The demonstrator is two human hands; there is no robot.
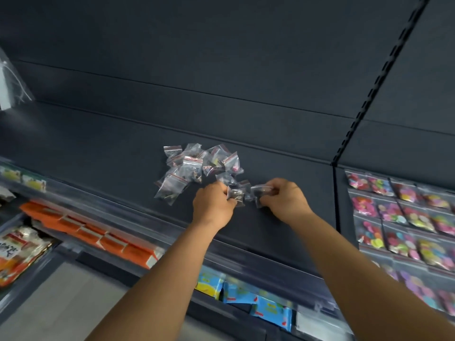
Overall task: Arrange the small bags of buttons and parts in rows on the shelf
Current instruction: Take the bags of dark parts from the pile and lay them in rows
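A dark, matte shelf (283, 217) in a shop aisle carries a loose heap of small bags (197, 166), none yet set in rows. The heap lies mid-shelf, just behind both hands. The left hand (213, 205) pinches one clear bag (235, 195) with curled fingers; the right hand (285, 201) pinches a second bag (262, 191) just beside it, the two bags close to touching at the near edge of the heap.

The bags are thin, glossy plastic with red zip strips, crumpled and slack, holding small dark and coloured parts too blurred to name. Such slippery film is likely to slide on the smooth shelf, so a laid row could drift crooked, or a bag nudged forward from the heap could slip over the clear front rail (138, 217). Pulling one bag may also drag neighbours tangled with it.

Right of the heap, past a slotted upright (364, 99), flat packets of bright buttons (403, 217) lie in tidy rows. Below and left of the heap sit orange boxes (98, 237); below it, blue packets (246, 296).
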